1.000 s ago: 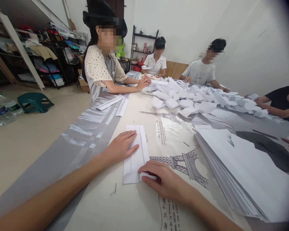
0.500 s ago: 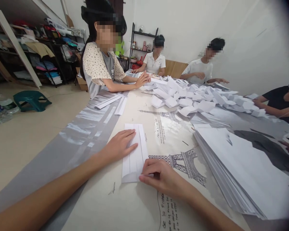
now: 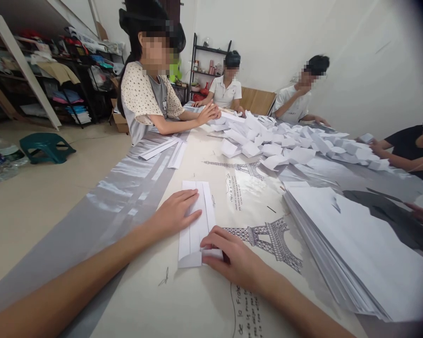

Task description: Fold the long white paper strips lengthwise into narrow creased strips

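Observation:
A white folded paper strip lies lengthwise on the table in front of me, with two long creases. My left hand rests flat on its left side, fingers stretched out over the paper. My right hand is closed at the strip's near right corner, with its fingers pressing a small folded flap of the paper down against the table.
A thick stack of white sheets lies to my right. A heap of folded paper pieces covers the far table. Loose folded strips lie near a seated person; others sit further round. A green stool stands on the floor.
My right hand has shifted slightly up the strip's near corner and now presses the folded flap flat. My left hand has stayed in place.

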A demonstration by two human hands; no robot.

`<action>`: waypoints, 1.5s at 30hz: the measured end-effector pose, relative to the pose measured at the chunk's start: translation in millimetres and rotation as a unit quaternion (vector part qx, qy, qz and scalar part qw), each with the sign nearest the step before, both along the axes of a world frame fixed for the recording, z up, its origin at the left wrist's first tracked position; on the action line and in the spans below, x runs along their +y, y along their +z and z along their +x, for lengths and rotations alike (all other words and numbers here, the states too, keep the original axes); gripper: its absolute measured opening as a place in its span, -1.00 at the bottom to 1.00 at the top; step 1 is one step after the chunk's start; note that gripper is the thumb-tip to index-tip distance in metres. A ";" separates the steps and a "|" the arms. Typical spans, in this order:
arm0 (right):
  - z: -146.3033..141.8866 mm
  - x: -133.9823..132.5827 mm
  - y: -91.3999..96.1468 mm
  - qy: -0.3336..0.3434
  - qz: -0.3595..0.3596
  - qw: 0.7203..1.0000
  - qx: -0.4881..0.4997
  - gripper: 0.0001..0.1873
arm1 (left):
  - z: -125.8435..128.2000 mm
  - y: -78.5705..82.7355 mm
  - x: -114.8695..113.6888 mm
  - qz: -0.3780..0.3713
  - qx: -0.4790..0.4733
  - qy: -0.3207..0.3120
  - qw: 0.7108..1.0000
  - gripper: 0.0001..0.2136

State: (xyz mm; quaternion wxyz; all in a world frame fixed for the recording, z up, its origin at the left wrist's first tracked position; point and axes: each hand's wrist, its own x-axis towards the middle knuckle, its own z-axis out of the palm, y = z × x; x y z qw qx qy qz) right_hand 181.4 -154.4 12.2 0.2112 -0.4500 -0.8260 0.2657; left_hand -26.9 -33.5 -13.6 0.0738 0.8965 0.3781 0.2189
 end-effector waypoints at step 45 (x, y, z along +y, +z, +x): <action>-9.9 -57.8 -19.1 -0.011 0.358 0.906 -0.227 -0.61 | 0.9 -0.7 -0.7 0.017 0.013 -0.004 1.000 -0.52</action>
